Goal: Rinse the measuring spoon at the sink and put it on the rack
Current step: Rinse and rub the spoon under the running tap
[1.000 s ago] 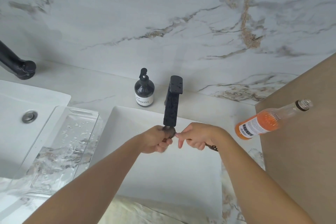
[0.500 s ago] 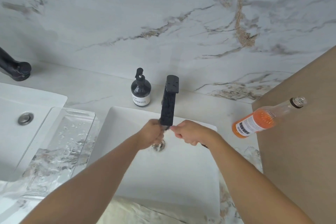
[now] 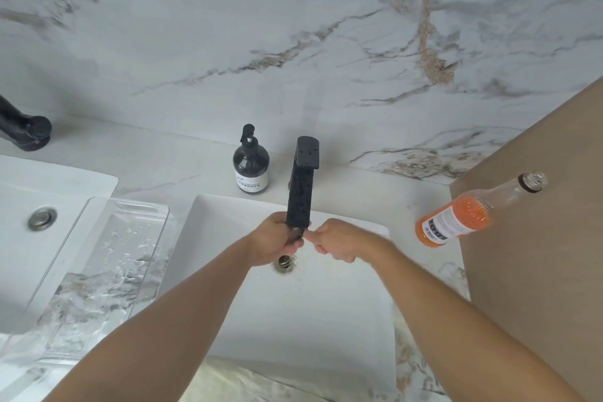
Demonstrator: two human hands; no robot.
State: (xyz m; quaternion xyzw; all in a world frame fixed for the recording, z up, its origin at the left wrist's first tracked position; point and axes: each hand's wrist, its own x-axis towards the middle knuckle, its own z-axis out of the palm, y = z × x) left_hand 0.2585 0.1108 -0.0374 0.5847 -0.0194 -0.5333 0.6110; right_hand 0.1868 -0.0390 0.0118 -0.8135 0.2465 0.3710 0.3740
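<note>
Both my hands meet under the black faucet (image 3: 301, 184) over the white sink (image 3: 326, 320). My left hand (image 3: 275, 243) is curled around the dark bowl end of the measuring spoon (image 3: 295, 237), only a sliver of which shows between the hands. My right hand (image 3: 336, 240) is closed around its handle end. The drain (image 3: 284, 264) lies just below my left hand. A clear, wet rack tray (image 3: 107, 271) rests left of the sink, bridging toward a second basin.
A dark soap pump bottle (image 3: 251, 165) stands behind the sink. A glass bottle of orange liquid (image 3: 463, 217) stands at the right beside a tan panel (image 3: 538, 238). A second basin (image 3: 29, 222) and a black faucet base (image 3: 27, 129) sit at the far left.
Both hands have moved up and back, closer under the faucet spout. The spoon handle seen behind my right wrist earlier is now hidden.
</note>
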